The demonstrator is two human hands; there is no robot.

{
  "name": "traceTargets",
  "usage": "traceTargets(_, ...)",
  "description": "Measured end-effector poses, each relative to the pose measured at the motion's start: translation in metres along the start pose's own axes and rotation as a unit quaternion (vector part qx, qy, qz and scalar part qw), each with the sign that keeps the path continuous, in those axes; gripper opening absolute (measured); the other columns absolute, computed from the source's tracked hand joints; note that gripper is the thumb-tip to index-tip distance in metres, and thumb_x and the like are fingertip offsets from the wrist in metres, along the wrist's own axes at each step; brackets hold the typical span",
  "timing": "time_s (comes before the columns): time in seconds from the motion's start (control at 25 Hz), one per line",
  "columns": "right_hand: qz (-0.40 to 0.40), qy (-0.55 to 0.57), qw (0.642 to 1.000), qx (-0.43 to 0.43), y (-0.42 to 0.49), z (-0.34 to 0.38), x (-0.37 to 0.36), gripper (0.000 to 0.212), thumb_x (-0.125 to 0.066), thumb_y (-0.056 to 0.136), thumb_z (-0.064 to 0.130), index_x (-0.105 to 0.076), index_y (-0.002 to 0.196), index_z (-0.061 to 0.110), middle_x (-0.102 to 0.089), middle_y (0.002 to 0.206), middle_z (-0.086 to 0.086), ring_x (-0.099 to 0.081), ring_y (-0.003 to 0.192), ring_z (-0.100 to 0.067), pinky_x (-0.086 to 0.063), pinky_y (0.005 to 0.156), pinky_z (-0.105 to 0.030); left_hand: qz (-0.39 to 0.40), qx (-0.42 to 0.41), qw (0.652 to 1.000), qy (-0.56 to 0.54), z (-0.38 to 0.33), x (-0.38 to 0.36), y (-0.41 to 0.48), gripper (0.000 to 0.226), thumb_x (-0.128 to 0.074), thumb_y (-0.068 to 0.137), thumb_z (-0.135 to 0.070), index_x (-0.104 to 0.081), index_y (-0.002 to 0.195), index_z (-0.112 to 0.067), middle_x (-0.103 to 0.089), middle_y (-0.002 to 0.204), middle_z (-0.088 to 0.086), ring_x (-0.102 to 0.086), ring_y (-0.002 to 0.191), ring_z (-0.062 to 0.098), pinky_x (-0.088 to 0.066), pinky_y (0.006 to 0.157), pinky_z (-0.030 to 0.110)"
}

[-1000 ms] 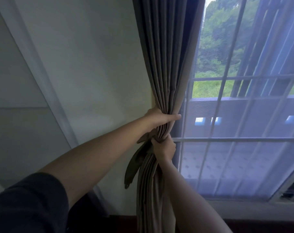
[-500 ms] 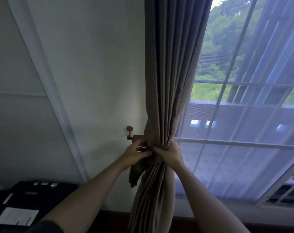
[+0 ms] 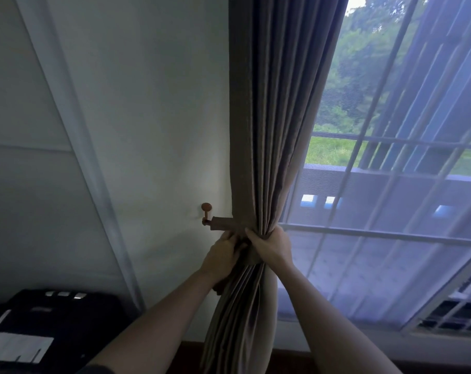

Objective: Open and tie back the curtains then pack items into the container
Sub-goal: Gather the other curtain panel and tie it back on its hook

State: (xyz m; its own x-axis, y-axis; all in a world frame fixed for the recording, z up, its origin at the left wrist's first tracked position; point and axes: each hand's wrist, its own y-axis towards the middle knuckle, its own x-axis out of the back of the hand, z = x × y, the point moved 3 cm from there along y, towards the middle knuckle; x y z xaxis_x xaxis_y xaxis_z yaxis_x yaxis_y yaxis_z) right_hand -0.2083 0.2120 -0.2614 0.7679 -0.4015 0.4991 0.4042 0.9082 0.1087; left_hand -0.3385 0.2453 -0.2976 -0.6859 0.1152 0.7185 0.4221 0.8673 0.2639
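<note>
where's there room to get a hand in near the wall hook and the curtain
Bare wall lies open left of and above the hook, out to the pale trim strip. Crowded: between hook and curtain, where the tieback, left hand and right hand bunch together.

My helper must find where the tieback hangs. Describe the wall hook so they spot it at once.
Start at the gathered brown curtain left of the window. On the pale wall just left of it, level with the tieback band, sits the hook: a small reddish-brown round-knobbed peg, the only knob there.
</note>
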Motion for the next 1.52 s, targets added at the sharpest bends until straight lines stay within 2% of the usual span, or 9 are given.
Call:
traceTargets(0.12,-0.002,0.027,0.999,-0.016,0.001,-0.003,0.004,0.026,-0.067,0.080,0.033,-0.062,0.097,0.015,-0.061,0.087,0.000,-0.060,0.086,-0.023,-0.048,0.071,-0.031,-0.036,-0.039,0.999,0.011,0.006,0.016,-0.004,0.025,-0.051,0.096,-0.023,-0.061,0.113,-0.007,-0.068,0.089,0.010,-0.063,0.079,0.015,-0.043,0.071,0.019)
traceTargets(0.24,-0.002,0.060,0.998,-0.033,0.004,-0.005,0.006,0.019,-0.066,0.079,0.030,-0.062,0.092,0.018,-0.064,0.086,-0.001,-0.062,0.086,-0.022,-0.052,0.076,-0.035,-0.010,-0.037,0.999,-0.025,0.024,0.034,-0.008,0.025,-0.053,0.093,-0.031,-0.060,0.077,-0.014,-0.057,0.061,-0.010,-0.055,0.057,-0.002,-0.038,0.059,0.016)
traceTargets(0.4,0.028,0.058,0.998,-0.012,0.002,-0.004,0.007,0.013,-0.066,0.080,0.027,-0.060,0.090,0.021,-0.066,0.090,-0.002,-0.062,0.087,-0.021,-0.054,0.079,-0.037,-0.046,-0.083,0.985,0.142,0.031,0.040,-0.001,0.045,-0.039,0.090,-0.047,-0.070,0.091,-0.014,-0.068,0.076,0.004,-0.063,0.070,0.019,-0.037,0.070,0.030)
traceTargets(0.64,0.095,0.012,0.995,0.012,0.007,-0.009,0.014,0.030,-0.065,0.083,0.032,-0.065,0.106,0.013,-0.068,0.101,-0.006,-0.063,0.094,-0.021,-0.052,0.076,-0.031,-0.020,0.039,0.983,0.177,0.024,0.008,0.012,0.026,-0.041,0.098,-0.030,-0.061,0.113,-0.026,-0.061,0.114,-0.005,-0.046,0.114,0.019,-0.030,0.084,0.035)
traceTargets(0.84,0.132,-0.009,0.991,0.035,0.009,-0.007,0.020,0.032,-0.065,0.084,0.036,-0.063,0.109,0.016,-0.068,0.105,-0.006,-0.062,0.095,-0.020,-0.053,0.081,-0.035,-0.095,0.125,0.987,-0.026,0.021,-0.004,0.019,0.020,-0.060,0.090,-0.024,-0.063,0.099,-0.007,-0.064,0.098,0.009,-0.061,0.091,0.024,-0.042,0.075,0.028)
traceTargets(1.08,0.160,-0.007,0.985,0.063,0.008,-0.003,0.023,0.034,-0.067,0.083,0.035,-0.062,0.112,0.018,-0.067,0.109,-0.005,-0.061,0.099,-0.019,-0.052,0.086,-0.034,-0.006,0.152,0.986,-0.062,0.012,-0.010,0.014,0.021,-0.046,0.097,-0.017,-0.064,0.099,-0.005,-0.067,0.090,0.011,-0.061,0.077,0.022,-0.036,0.063,0.020)
traceTargets(1.28,0.197,0.010,0.978,0.066,0.013,-0.009,0.023,0.034,-0.069,0.083,0.032,-0.062,0.113,0.017,-0.067,0.111,-0.005,-0.062,0.101,-0.017,-0.052,0.086,-0.030,0.117,0.243,0.890,-0.368,0.014,-0.028,0.018,0.035,-0.053,0.084,-0.007,-0.055,0.117,0.003,-0.063,0.089,0.005,-0.064,0.078,0.010,-0.054,0.079,0.025)
traceTargets(1.36,0.224,0.041,0.973,0.049,0.019,-0.009,0.026,0.038,-0.069,0.083,0.031,-0.062,0.116,0.015,-0.067,0.112,-0.004,-0.062,0.103,-0.017,-0.051,0.087,-0.027,0.168,0.188,0.872,-0.420,0.013,-0.032,0.022,0.057,-0.058,0.074,-0.018,-0.050,0.127,0.000,-0.071,0.095,0.002,-0.069,0.086,0.005,-0.054,0.079,0.020)
traceTargets(1.52,0.292,0.113,0.949,0.033,0.022,-0.008,0.030,0.028,-0.069,0.084,0.020,-0.061,0.110,0.022,-0.066,0.108,0.003,-0.062,0.100,-0.009,-0.051,0.085,-0.019,0.178,0.128,0.832,-0.509,0.012,-0.034,0.020,0.044,-0.065,0.077,-0.019,-0.061,0.121,-0.016,-0.069,0.115,0.003,-0.063,0.111,0.021,-0.051,0.090,0.031)
